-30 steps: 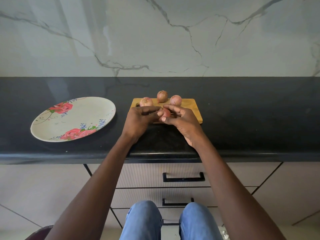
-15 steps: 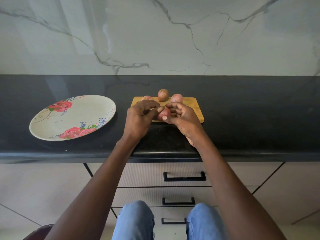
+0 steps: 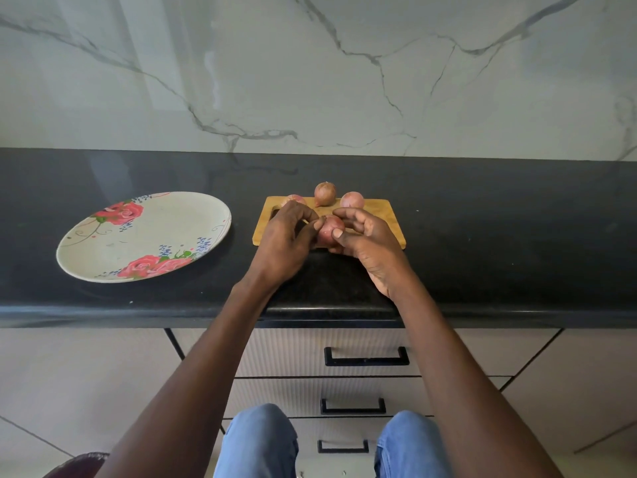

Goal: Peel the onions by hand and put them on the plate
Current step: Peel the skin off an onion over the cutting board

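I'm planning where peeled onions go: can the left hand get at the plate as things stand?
Probably yes. The plate lies on the left hand's side with only bare counter between. But that hand is working at the onion the right hand holds, so it must let go first.

A black countertop (image 3: 482,236) is seen below a marble wall. On it a flowered plate (image 3: 144,236) is placed at the left, and a wooden cutting board (image 3: 389,219) near the middle, well apart.
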Motion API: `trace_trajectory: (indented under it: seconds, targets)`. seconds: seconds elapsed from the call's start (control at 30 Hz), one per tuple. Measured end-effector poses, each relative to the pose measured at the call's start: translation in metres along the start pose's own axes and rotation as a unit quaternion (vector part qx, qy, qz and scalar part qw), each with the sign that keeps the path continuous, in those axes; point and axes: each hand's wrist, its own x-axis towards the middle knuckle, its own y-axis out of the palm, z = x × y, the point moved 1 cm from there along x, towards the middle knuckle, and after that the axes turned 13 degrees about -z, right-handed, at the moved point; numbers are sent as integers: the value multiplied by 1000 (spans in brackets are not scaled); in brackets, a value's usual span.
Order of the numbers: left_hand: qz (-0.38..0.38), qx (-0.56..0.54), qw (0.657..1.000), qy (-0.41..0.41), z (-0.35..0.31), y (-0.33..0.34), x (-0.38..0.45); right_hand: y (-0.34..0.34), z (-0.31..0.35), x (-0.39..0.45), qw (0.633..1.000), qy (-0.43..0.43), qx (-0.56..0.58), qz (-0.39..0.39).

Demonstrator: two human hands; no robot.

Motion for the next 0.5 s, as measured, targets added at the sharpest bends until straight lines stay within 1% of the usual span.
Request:
trace_trajectory:
  seconds: [0.07,0.2,0.37,0.5]
  targets:
    - [4,3,1000,-7,0,1,-1,1,0,-1,1000,7,19,5]
    - [-1,2,1000,-16,0,-1,-2,3,0,0,1000,-4,16,-1]
    - [-1,0,1000,-9,-6,-3,-2,4,-2,3,1000,6,18,2]
    - [15,4,999,-28,-7,-4,-1,1,-3,2,1000,6,12,10]
